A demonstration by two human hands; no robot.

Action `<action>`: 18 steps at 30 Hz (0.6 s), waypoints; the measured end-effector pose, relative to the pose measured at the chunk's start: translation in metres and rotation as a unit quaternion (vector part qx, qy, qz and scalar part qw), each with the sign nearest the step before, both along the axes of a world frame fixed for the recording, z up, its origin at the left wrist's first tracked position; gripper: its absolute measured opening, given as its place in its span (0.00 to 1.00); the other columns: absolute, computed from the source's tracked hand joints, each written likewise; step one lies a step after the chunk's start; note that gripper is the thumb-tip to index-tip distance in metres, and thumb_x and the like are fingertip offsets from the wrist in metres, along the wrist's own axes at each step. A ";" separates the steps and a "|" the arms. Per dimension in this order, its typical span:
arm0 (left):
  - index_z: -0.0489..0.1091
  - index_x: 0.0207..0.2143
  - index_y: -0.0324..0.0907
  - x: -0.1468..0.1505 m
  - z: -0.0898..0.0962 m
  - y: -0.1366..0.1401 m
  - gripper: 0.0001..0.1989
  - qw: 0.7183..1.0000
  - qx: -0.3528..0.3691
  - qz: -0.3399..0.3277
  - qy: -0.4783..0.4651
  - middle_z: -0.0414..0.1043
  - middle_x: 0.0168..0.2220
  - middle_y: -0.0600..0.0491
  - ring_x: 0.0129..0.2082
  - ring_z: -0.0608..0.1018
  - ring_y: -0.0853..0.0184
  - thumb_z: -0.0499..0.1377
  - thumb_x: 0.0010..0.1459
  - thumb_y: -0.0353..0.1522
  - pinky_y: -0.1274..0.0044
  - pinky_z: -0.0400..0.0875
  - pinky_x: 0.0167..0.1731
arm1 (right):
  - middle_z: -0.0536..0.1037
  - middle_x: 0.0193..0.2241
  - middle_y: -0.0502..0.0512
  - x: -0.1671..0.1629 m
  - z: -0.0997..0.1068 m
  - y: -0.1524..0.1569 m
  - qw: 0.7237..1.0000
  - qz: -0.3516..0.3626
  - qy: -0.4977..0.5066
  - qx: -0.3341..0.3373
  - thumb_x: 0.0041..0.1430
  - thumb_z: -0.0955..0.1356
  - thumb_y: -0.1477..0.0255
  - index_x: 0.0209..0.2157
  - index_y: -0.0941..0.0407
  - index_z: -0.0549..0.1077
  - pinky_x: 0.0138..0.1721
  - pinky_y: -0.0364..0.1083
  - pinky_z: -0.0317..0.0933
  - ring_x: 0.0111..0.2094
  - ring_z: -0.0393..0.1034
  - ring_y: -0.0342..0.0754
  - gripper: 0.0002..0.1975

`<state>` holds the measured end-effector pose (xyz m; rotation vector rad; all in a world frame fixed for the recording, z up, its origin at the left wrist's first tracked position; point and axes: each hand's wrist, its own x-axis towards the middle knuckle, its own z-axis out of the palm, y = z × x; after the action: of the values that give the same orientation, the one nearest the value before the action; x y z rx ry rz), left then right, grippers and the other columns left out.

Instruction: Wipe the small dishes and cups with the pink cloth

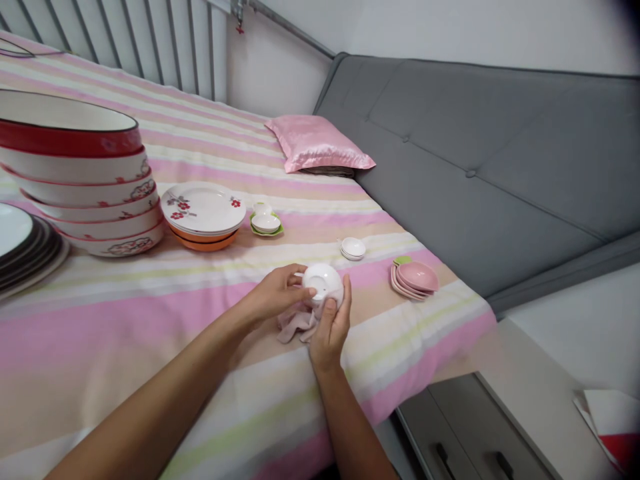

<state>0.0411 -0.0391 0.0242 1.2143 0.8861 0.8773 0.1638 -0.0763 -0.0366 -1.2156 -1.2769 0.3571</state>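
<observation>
A small white dish (324, 279) is held between both my hands above the striped bed sheet, its footed underside facing up. My left hand (280, 291) grips its left edge, thumb on the underside. On its right and lower edge my right hand (331, 330) is closed, with the thumb pressed on it. A pale pink cloth (296, 325) hangs beneath the dish between the hands; which hand holds it I cannot tell. Beyond the hands sits a small stack of white dishes (353, 249). To the right are stacked pink leaf-shaped dishes (416, 279).
Floral plates (205, 207) lie on orange ones, beside green and white small dishes (266, 223). Tall stacked bowls (115, 217) and dark-rimmed plates (37, 253) stand left. A pink pillow (320, 143) rests by the grey headboard (475, 147). A drawer cabinet (465, 420) stands below the bed's right edge.
</observation>
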 end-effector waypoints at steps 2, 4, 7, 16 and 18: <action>0.64 0.48 0.38 -0.005 -0.001 0.004 0.27 1.000 0.022 0.006 0.006 0.72 0.41 0.46 0.39 0.75 0.62 0.64 0.44 0.35 0.69 0.70 0.37 | 0.58 0.59 0.65 -0.001 0.000 0.000 1.000 0.011 -0.013 0.003 0.64 0.55 0.67 0.61 0.58 0.51 0.56 0.53 0.53 0.60 0.54 0.50 0.25; 0.64 0.49 0.38 -0.011 -0.003 0.008 0.27 0.998 0.051 -0.001 0.041 0.72 0.41 0.46 0.38 0.75 0.62 0.63 0.46 0.35 0.69 0.70 0.38 | 0.59 0.59 0.65 -0.001 0.000 -0.001 0.999 0.021 -0.026 0.006 0.64 0.55 0.67 0.61 0.58 0.52 0.55 0.53 0.55 0.58 0.56 0.50 0.25; 0.65 0.49 0.38 -0.019 -0.004 0.012 0.26 0.992 0.089 -0.011 0.090 0.72 0.39 0.46 0.35 0.75 0.63 0.61 0.47 0.34 0.69 0.69 0.37 | 0.60 0.58 0.64 -0.001 0.000 -0.001 0.999 0.034 -0.037 0.008 0.64 0.55 0.68 0.61 0.58 0.52 0.55 0.53 0.55 0.58 0.57 0.50 0.24; 0.65 0.43 0.40 -0.019 -0.002 0.009 0.20 0.992 0.076 0.001 0.097 0.77 0.36 0.47 0.38 0.77 0.58 0.61 0.46 0.32 0.69 0.69 0.37 | 0.60 0.59 0.61 0.000 -0.001 -0.001 0.998 0.047 -0.040 0.006 0.64 0.55 0.69 0.61 0.56 0.52 0.57 0.53 0.52 0.59 0.53 0.49 0.24; 0.65 0.41 0.40 -0.017 -0.001 0.008 0.19 0.996 0.052 0.002 0.072 0.77 0.34 0.48 0.36 0.77 0.59 0.62 0.46 0.32 0.70 0.69 0.36 | 0.60 0.59 0.61 0.000 -0.001 -0.001 0.998 0.045 -0.036 0.003 0.64 0.55 0.69 0.61 0.56 0.52 0.57 0.53 0.52 0.60 0.53 0.49 0.24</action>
<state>0.0244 -0.0315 0.0234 1.3801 0.9692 0.8557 0.1637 -0.0775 -0.0371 -1.1767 -1.3978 0.3762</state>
